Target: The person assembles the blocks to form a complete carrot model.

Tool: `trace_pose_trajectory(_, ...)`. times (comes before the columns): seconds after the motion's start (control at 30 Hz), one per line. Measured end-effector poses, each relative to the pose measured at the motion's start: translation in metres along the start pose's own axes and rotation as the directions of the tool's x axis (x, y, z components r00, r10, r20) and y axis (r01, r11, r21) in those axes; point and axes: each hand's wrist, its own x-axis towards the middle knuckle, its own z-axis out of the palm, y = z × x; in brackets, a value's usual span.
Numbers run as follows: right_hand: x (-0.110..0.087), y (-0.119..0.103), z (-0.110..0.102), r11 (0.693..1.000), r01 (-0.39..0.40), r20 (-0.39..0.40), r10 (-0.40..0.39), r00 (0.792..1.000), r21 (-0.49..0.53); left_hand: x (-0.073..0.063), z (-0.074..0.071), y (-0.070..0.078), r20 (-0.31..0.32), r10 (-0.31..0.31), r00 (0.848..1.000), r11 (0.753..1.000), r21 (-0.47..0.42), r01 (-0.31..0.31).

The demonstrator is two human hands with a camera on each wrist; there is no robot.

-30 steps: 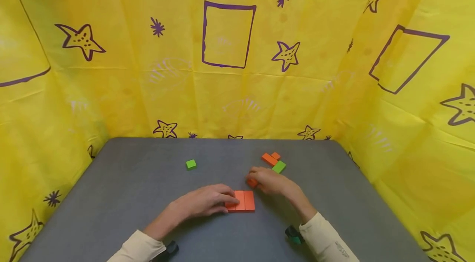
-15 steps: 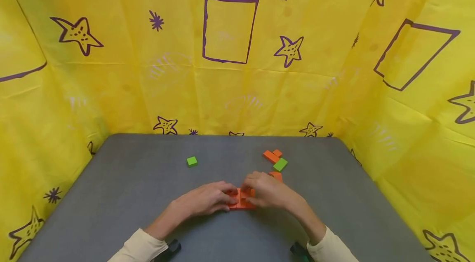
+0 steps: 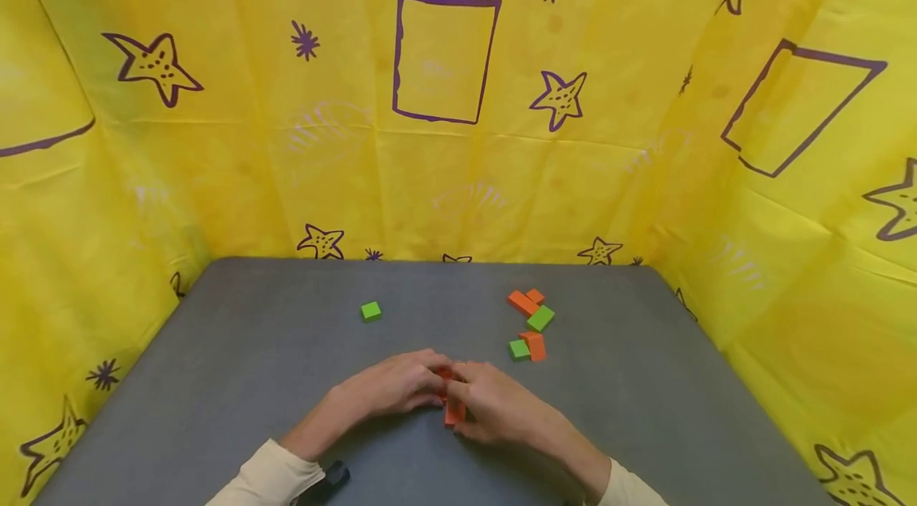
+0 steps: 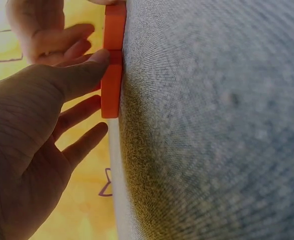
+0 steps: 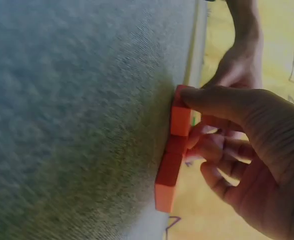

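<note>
Orange wooden blocks (image 5: pixel 167 185) stand in a row on the grey table (image 3: pixel 272 442), largely covered by both hands in the head view. At the row's left end my left hand (image 3: pixel 397 385) pinches an orange block (image 4: pixel 111 92), thumb on the near side and fingers behind. My right hand (image 3: pixel 501 408) holds an orange block (image 3: pixel 454 412) that juts out on the near side of the row. In the right wrist view its thumb (image 5: pixel 212 102) presses on that block. The two hands meet at the fingertips.
A lone green block (image 3: pixel 370 312) lies behind the left hand. Behind the right hand are an orange block (image 3: pixel 536 346) touching a green block (image 3: pixel 519 350). Farther back sit a green block (image 3: pixel 540 318) and two orange blocks (image 3: pixel 524 302). A yellow patterned cloth (image 3: pixel 444 188) surrounds the table.
My right hand has brought an orange block from the right over to the row, then shifted left and nearer. The left hand has stayed at the row's left end.
</note>
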Motion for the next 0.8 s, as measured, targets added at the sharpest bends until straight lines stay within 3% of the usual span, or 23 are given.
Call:
trace_pose_trajectory(0.2,-0.001,0.000,-0.004,0.995,-0.098,0.039,0.099,0.994,-0.022,0.000,-0.001,0.000,0.042,-0.055,0.998,0.998,-0.038,0.057)
trace_pose_trajectory(0.4,0.000,-0.002,-0.002,0.991,-0.132,0.043,0.133,0.990,-0.028,0.000,0.000,0.001,0.013,-0.035,0.999,0.999,-0.031,0.035)
trace_pose_trajectory(0.57,-0.001,0.007,-0.008,0.983,-0.179,0.016,0.178,0.984,0.030,0.000,0.001,0.001,0.001,-0.009,1.000,1.000,-0.015,0.009)
trace_pose_trajectory(0.67,-0.002,0.027,-0.022,0.957,-0.276,-0.043,0.280,0.959,0.090,0.001,0.001,0.000,0.034,-0.028,0.999,0.999,-0.022,0.029)
trace_pose_trajectory(0.8,-0.004,0.079,-0.041,0.889,-0.440,-0.133,0.455,0.881,0.124,0.001,-0.001,0.001,0.097,-0.082,0.992,0.995,-0.041,0.087)
